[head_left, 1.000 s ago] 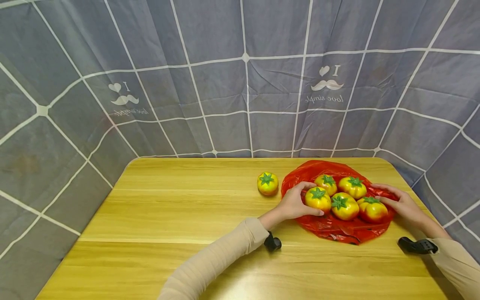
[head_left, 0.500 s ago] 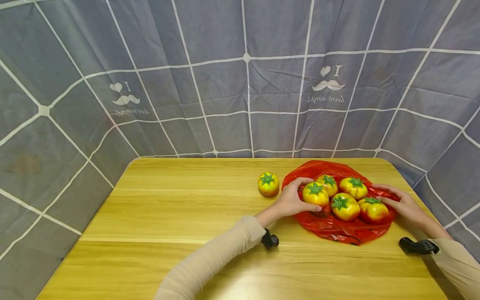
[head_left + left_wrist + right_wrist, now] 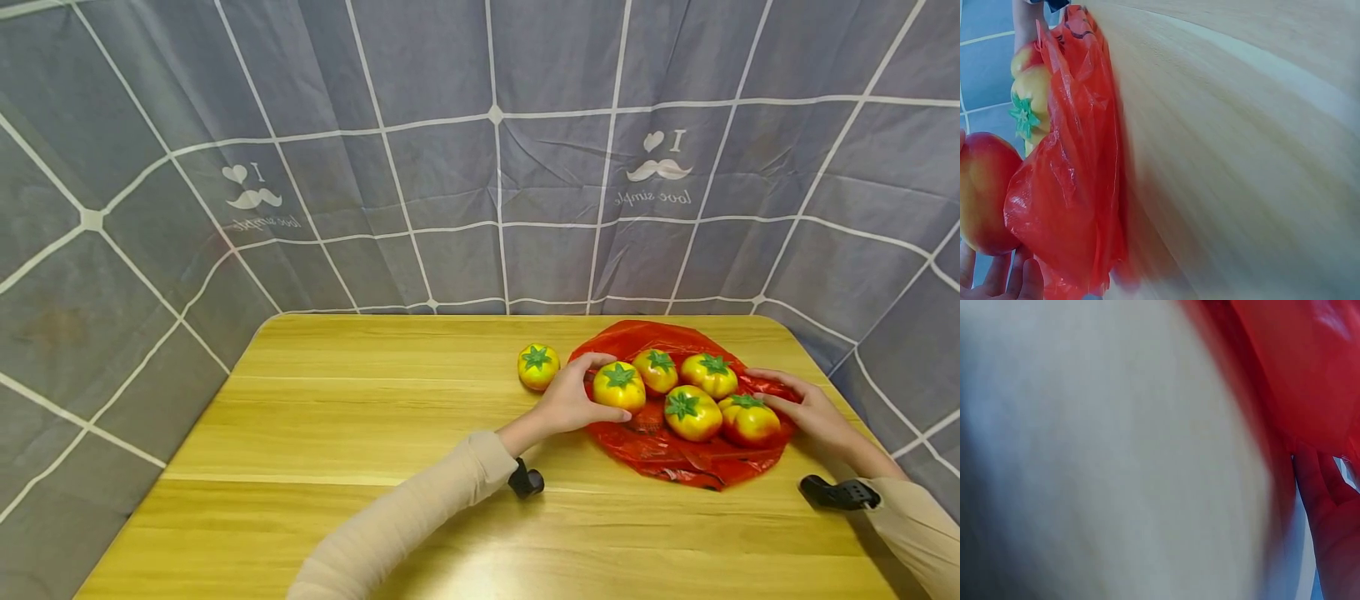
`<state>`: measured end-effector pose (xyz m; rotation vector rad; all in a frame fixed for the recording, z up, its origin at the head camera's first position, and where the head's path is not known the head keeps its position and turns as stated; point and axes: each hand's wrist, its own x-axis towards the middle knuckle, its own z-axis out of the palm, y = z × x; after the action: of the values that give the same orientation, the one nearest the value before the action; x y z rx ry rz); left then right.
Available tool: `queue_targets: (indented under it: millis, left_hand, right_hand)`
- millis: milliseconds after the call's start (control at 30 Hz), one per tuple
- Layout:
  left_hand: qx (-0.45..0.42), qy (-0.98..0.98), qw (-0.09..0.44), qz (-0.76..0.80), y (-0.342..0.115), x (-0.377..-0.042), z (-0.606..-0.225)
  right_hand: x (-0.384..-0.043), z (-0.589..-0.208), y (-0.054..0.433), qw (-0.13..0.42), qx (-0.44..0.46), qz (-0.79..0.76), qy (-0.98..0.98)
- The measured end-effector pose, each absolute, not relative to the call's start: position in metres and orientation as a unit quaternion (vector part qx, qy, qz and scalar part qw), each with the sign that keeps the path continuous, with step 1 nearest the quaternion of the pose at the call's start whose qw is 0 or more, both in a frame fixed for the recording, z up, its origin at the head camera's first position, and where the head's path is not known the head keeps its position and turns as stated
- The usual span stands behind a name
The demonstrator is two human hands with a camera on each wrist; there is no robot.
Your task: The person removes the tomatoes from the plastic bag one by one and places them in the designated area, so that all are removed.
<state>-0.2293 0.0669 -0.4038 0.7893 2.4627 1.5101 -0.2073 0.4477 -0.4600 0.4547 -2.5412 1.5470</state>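
Note:
My left hand (image 3: 572, 398) holds a yellow-red persimmon (image 3: 619, 388) with a green star-shaped cap, thumb in front and fingers behind. It is over the left part of a crumpled red plastic bag (image 3: 675, 468). In the left wrist view, the held persimmon (image 3: 988, 194) is beside the red film, with fingertips curled at its lower end. Several similar persimmons (image 3: 693, 413) sit together on the bag. My right hand (image 3: 819, 417) holds the bag's right side, next to the rightmost persimmon (image 3: 748, 422); in the right wrist view, red plastic (image 3: 1316, 381) partly covers its fingers (image 3: 1317, 478).
One more persimmon (image 3: 538, 367) stands on the wooden table (image 3: 360, 433), just left of the bag and close behind my left hand. A grey checked curtain (image 3: 420, 183) rises along the table's back and both sides.
My left hand has moved left with the persimmon, away from the group on the bag. A gap with bare red plastic has opened there. The right hand has stayed in place.

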Motion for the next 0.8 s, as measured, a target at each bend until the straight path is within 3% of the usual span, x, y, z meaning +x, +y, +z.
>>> queue_targets:
  millis: [800]
  left_hand:
    - [0.236,0.809,0.089,0.531,0.038,-0.222,-0.398]
  right_hand:
    - [-0.207,-0.459,0.444,0.062,0.160,0.521,-0.836]
